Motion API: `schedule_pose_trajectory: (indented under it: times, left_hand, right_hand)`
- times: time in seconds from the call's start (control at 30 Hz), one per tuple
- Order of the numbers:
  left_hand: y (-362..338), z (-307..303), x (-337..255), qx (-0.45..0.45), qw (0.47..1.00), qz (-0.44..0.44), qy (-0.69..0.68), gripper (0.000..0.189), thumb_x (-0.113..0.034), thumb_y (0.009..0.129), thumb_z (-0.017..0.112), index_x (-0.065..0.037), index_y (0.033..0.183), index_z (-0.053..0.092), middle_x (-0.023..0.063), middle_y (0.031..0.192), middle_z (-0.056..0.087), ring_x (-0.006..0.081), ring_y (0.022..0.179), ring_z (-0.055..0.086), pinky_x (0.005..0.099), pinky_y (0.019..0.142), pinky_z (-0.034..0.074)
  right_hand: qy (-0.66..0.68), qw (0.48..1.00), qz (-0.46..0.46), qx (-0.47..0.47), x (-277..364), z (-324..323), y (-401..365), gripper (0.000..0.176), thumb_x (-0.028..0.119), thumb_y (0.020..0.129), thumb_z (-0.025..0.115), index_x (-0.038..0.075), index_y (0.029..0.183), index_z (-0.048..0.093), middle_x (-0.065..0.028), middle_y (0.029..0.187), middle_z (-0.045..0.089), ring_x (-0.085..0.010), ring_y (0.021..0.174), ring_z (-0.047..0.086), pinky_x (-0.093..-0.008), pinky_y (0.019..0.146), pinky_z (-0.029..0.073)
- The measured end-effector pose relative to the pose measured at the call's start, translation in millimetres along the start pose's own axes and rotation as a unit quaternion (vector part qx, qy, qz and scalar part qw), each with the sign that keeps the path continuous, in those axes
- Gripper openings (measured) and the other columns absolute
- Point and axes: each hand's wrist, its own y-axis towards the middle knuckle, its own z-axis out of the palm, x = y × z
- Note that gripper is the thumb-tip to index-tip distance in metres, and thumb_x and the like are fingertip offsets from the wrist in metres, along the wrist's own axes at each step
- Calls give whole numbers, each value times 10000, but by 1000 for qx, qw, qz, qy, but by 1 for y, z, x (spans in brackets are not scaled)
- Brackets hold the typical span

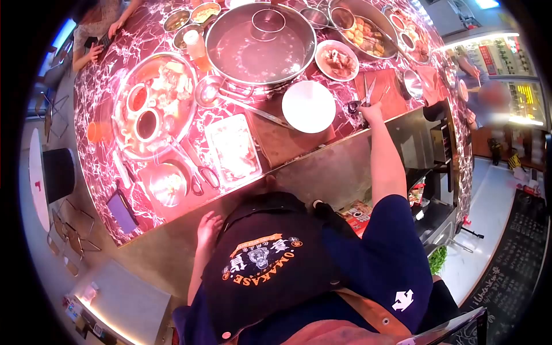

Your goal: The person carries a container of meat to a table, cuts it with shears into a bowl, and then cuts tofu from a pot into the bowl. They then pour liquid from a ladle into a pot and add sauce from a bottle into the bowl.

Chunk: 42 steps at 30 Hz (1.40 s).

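My right hand [372, 112] reaches out to the brown mat [392, 99] at the counter's near edge. Its fingers close around the dark handles of a pair of scissors [368, 88], whose metal blades point away from me. A white plate [309, 107] lies just left of that hand. My left hand [210, 226] hangs low beside my black apron [253, 270], off the counter, fingers loosely apart and holding nothing. Nearest to it on the counter are another pair of scissors [205, 179] and a small plate of food [168, 184].
A large pot of liquid [261, 75] stands centrally, with a ladle [208, 91] beside it. Around it are a food platter with sauce bowls [123, 144], a white tray [233, 146], a meat bowl [337, 60] and a deep pan [368, 49]. Other people are at the upper left and right.
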Motion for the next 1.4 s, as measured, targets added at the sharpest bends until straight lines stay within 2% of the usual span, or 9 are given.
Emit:
schedule_pose_trajectory:
  times: [0.17, 0.27, 0.33, 0.43, 0.63, 0.67, 0.87, 1.07, 1.4]
  left_hand:
    - [4, 17, 6, -12, 1000, -11, -7, 414, -66, 910, 549, -40, 1309, 439, 160, 1131, 610, 158, 830, 610, 229, 662, 483]
    - [10, 23, 13, -10, 1000, -3, -19, 434, -66, 895, 578, -57, 1312, 458, 117, 1046, 641, 138, 820, 611, 224, 657, 481]
    - [15, 22, 18, 10, 999, 32, 13, 403, -101, 883, 614, -47, 1270, 514, 69, 1002, 654, 115, 830, 604, 225, 694, 480]
    - [13, 33, 12, -5, 997, 65, 50, 401, -148, 884, 616, -32, 1258, 528, 88, 1032, 663, 158, 889, 623, 267, 749, 484]
    - [23, 64, -7, 121, 980, 143, 63, 213, -217, 937, 585, -31, 1020, 648, 60, 942, 677, 127, 849, 621, 254, 747, 489]
    - [42, 66, -5, 142, 969, 170, 110, 268, -279, 938, 582, -25, 972, 659, 53, 901, 675, 121, 806, 617, 255, 723, 488]
    - [34, 115, -53, 106, 985, 129, 51, 420, -417, 924, 557, -15, 876, 668, 52, 816, 666, 133, 716, 606, 256, 658, 471]
    - [48, 116, -45, 115, 976, 178, 44, 407, -354, 947, 532, -3, 786, 658, 81, 729, 653, 149, 643, 602, 283, 615, 492]
    - [52, 114, -36, 136, 974, 183, 6, 448, -423, 954, 556, 5, 845, 634, 71, 715, 631, 123, 575, 561, 240, 544, 472]
  right_hand:
    - [23, 994, 16, -108, 7, 1, -5, 577, 192, 688, 714, -99, 1120, 464, -186, 923, 654, -287, 790, 655, -394, 680, 526]
    - [341, 924, 92, 144, 10, -23, -6, 73, 62, 783, 605, 53, 849, 576, -38, 612, 518, -124, 447, 451, -277, 359, 313]
    - [571, 787, 75, 221, 6, -34, -8, 27, 95, 902, 548, 97, 899, 575, -39, 702, 569, -128, 533, 514, -251, 421, 390]
    - [574, 774, 19, 266, -5, -56, -6, 133, 167, 968, 511, 79, 1046, 575, -76, 924, 653, -126, 635, 557, -273, 534, 456]
    - [256, 933, -192, 166, 95, -90, -200, 386, 17, 903, 503, 96, 1279, 463, -33, 963, 585, -87, 742, 543, -212, 611, 447]
    - [198, 900, -346, 175, 107, -80, -222, 440, 4, 846, 510, 86, 1277, 476, -15, 925, 567, -92, 734, 519, -237, 654, 455]
    - [-290, 760, -554, 174, 215, -53, -366, 456, 230, 724, 661, 55, 1122, 527, -163, 991, 623, -346, 965, 613, -457, 812, 502]
    - [-297, 778, -514, 206, 209, 20, -369, 436, 185, 736, 680, 25, 1118, 544, -196, 999, 640, -374, 936, 629, -451, 819, 500]
    - [-323, 815, -452, 165, 202, -27, -408, 504, 257, 736, 685, 65, 1174, 526, -189, 1075, 633, -348, 979, 628, -451, 839, 495]
